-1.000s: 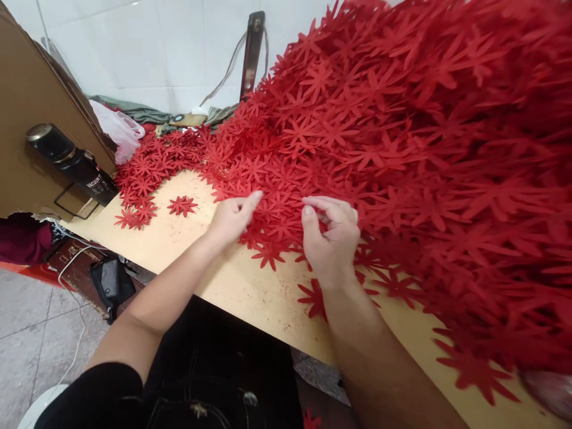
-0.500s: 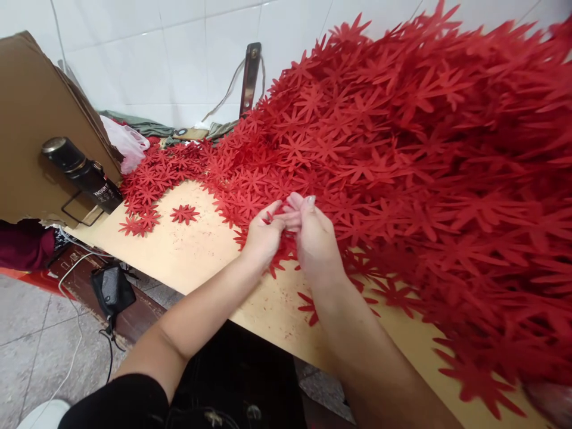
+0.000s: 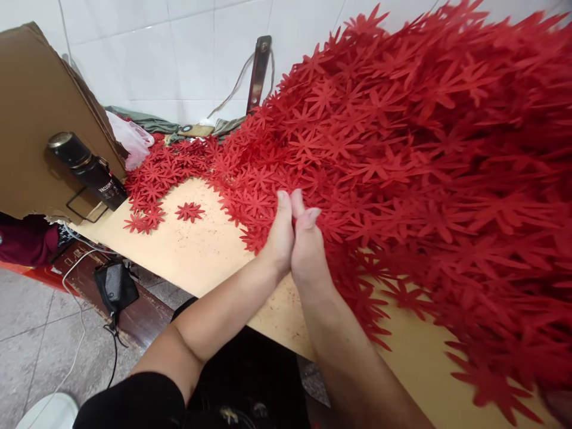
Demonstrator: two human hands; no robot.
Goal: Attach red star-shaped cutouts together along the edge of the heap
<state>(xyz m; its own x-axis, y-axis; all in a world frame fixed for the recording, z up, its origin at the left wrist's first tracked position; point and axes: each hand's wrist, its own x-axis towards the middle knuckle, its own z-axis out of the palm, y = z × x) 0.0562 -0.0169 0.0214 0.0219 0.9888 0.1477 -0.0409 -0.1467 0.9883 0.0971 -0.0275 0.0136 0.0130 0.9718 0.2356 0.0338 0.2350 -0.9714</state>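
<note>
My left hand [image 3: 280, 237] and my right hand [image 3: 308, 244] are pressed together palm to palm, thumbs up, above the near edge of a large heap of red, flower-shaped cutouts [image 3: 357, 167]. Both thumbs show, while most of the fingers are hidden behind the palms. Whatever lies between the palms, if anything, is out of sight. Several cutouts spread on the tabletop to the right of my right forearm. To the left of my hands, a single red cutout [image 3: 190, 211] lies apart on the light wooden table [image 3: 179, 250].
A black vacuum flask [image 3: 89, 173] leans by a cardboard sheet [image 3: 31, 131] at left. Behind are a white plastic bag [image 3: 134, 140], greenish cloth [image 3: 147, 122] and a dark upright strip [image 3: 259, 71] against the tiled wall. A black pouch [image 3: 115, 285] hangs below the table edge.
My hands have come together from a looser position in which the fingers were visible and a bit of red showed at the left fingers. My right forearm has shifted left. The view has moved slightly.
</note>
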